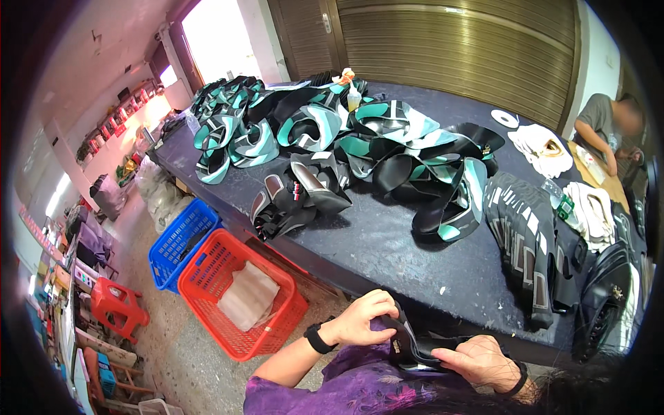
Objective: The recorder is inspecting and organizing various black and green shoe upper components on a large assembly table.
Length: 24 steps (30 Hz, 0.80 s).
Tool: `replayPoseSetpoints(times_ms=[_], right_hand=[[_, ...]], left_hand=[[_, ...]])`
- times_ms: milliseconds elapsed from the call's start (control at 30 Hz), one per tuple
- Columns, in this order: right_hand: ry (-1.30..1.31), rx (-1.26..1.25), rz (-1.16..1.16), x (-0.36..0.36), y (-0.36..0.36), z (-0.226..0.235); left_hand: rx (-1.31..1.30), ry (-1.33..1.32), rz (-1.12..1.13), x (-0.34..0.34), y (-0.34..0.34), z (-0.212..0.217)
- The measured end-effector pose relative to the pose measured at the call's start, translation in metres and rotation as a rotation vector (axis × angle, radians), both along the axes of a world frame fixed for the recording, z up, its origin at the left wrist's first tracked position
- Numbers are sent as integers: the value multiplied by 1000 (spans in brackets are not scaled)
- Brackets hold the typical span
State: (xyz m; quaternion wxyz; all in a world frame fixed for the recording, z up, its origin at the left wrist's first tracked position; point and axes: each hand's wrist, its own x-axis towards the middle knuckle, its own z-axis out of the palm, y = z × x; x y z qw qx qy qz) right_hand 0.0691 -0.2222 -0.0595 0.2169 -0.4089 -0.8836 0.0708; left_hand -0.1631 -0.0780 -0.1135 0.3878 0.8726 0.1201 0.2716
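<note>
Close to my body, just off the near table edge, I hold a black, curved shoe upper (408, 340) with a lighter inner strip. My left hand (365, 319) pinches its upper left end between thumb and fingers. The other end is gripped by my right hand (481, 360), thumb on top. Part of the piece is hidden behind my fingers. On the dark table (332, 252) ahead lie loose piles of teal, grey and black shoe uppers (311, 128). A smaller bunch of black uppers with brown patches (301, 194) sits near the left edge.
Black pieces stand in an overlapping row (519, 235) at right, near white cloth bundles (539, 151). A small bottle (354, 98) stands among the far piles. Red (207, 277) and blue (166, 249) baskets sit on the floor at left. A person (605, 128) works at far right.
</note>
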Motion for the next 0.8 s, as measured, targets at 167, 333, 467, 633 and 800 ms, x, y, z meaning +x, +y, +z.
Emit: replayPoseSetpoints(times_ms=[167, 333, 467, 633, 800], right_hand=[[53, 34, -82, 3, -1, -4], [75, -8, -193, 9, -5, -9], [113, -39, -284, 13, -9, -10], [-30, -23, -28, 14, -16, 0], [23, -35, 42, 6, -19, 8]], left_hand=[[-171, 37, -268, -3, 11, 1], [-359, 128, -329, -9, 8, -1], [-376, 20, -417, -8, 8, 0], [-540, 184, -692, -2, 12, 7], [-384, 341, -639, 3, 9, 12]])
